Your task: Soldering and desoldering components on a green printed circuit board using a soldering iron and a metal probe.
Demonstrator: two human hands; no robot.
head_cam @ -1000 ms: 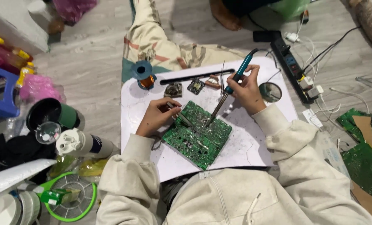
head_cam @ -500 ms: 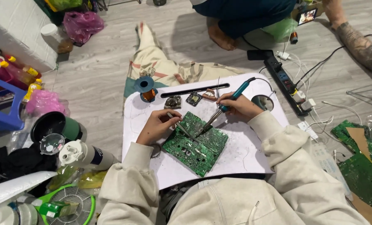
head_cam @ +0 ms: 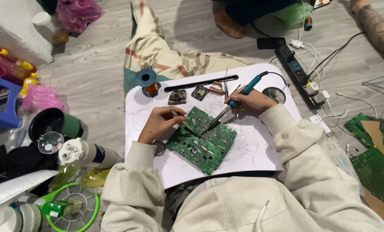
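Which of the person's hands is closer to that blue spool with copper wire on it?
Left. The left hand lies just below the spool, by the green circuit board. The right hand, holding the soldering iron, is farther off, across the white tray.

circuit boards on tray (head_cam: pixel 202 141) — 1 | soldering irons (head_cam: pixel 237 99) — 1 | small loose parts (head_cam: pixel 199 92) — 3 | wire spools (head_cam: pixel 146 78) — 1

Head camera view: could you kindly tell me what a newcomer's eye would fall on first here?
First the green circuit board, lying tilted at the middle of the white lap table. The right hand holds a teal soldering iron with its tip down on the board, while the left hand holds tweezers against it. Beyond the table, a black power strip lies on the grey floor.
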